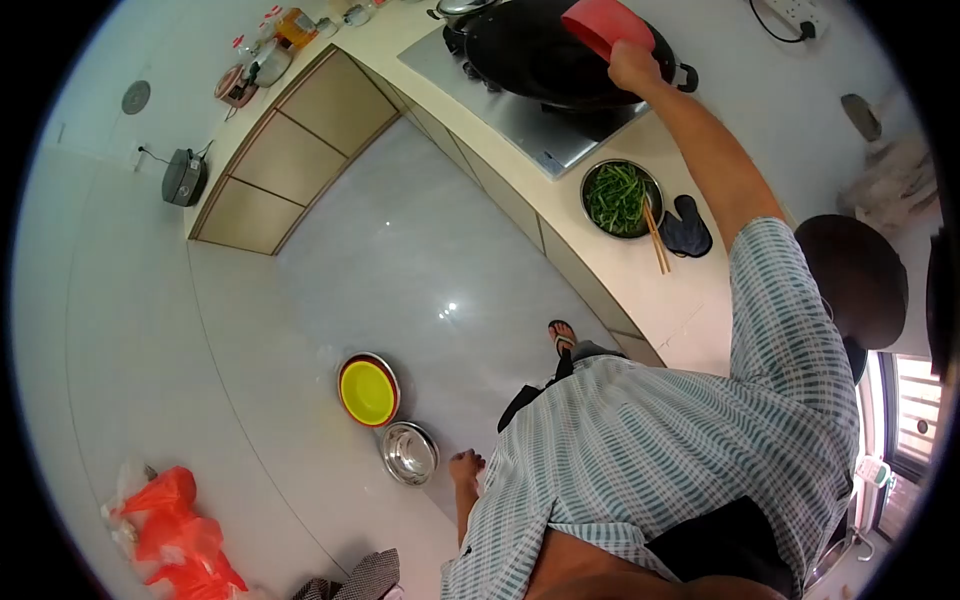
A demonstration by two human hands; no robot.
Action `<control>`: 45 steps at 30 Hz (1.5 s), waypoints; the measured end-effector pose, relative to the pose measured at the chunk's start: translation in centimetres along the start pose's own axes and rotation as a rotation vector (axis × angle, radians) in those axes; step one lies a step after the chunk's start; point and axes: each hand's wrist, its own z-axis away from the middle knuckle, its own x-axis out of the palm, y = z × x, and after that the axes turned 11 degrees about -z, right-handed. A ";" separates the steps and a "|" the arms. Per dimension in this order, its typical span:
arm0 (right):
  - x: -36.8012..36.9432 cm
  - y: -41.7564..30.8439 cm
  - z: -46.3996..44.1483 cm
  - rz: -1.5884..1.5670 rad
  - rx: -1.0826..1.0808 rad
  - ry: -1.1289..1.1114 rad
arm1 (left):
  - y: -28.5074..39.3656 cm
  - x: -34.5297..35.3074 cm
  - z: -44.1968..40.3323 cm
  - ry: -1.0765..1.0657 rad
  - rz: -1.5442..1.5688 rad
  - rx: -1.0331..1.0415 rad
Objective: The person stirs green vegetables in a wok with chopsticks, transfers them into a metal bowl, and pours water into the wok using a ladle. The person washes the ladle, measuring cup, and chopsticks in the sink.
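Observation:
My right hand [634,70] grips a red plastic scoop [606,27] over the right part of a large black wok [530,60]. The wok sits on a steel gas stove [540,135]; how much the scoop holds is hidden from me. Low at my left side hangs my left hand [466,466], its fingers curled in with nothing visible in them. Near the stove, a metal bowl of cut green vegetables [614,198] stands on the counter, with wooden chopsticks [656,236] leaning out over its rim. Beside them lies a dark oven mitt [687,229].
A lidded pot [463,7] stands behind the wok. Bottles [296,27] and a small pot [270,63] line the left counter. On the floor are a yellow basin [368,391] and a steel basin [410,454]. Red plastic bags [180,535] are at lower left.

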 end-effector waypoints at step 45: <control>-33.2 4.8 84.6 -1.723 0.757 0.918 | 0.8 3.8 -5.2 -0.142 -1.249 1.545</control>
